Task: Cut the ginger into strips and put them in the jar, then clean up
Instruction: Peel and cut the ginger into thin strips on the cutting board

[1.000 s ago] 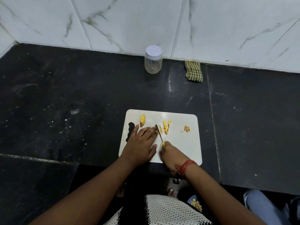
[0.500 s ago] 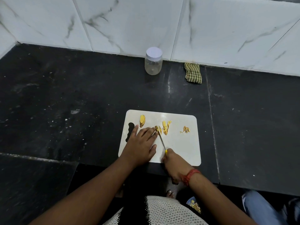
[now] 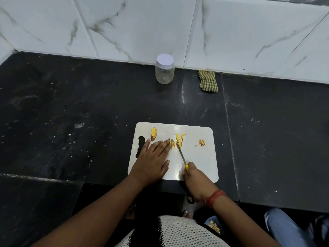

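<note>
A white cutting board (image 3: 199, 157) lies on the black counter in front of me. My left hand (image 3: 153, 159) rests flat on it, fingertips pressing a small ginger piece (image 3: 172, 143). My right hand (image 3: 193, 174) grips the yellow handle of a small knife (image 3: 182, 154), whose tip lies at a pile of cut ginger strips (image 3: 179, 138). A stack of ginger slices (image 3: 153, 133) sits near the board's top left, and a few scraps (image 3: 202, 142) lie at its right. A clear jar (image 3: 164, 69) with a white lid on stands by the wall.
A green checked cloth (image 3: 208, 81) lies folded against the white marble wall, right of the jar. The black counter (image 3: 80, 113) stretches wide on both sides of the board. Below the counter edge, a small container of scraps (image 3: 214, 226) shows by my right arm.
The knife blade has shifted right, from beside my left fingertips toward the pile of cut strips. My right hand has drawn back slightly. My left hand has stayed put.
</note>
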